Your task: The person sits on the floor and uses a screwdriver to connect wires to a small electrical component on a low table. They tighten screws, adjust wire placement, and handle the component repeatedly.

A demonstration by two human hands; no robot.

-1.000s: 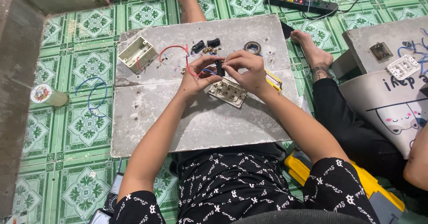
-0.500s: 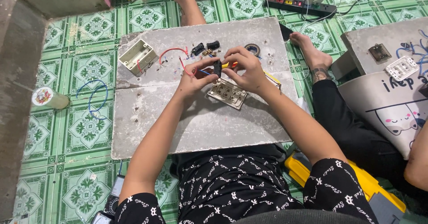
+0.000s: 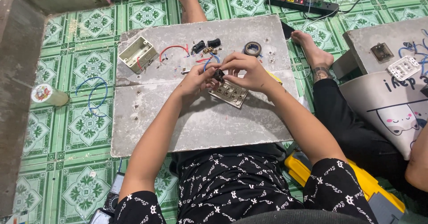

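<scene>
Head view looked down on two bare hands meeting over a grey slab. The left hand and right hand both pinched a small black switch module between fingertips, held just above a metal switch frame lying on the slab. The module looked light, rigid and small enough to slip; its flat sides seemed the safest grip. Beyond lay loose red and blue wires, a roll of black tape and a cream junction box.
</scene>
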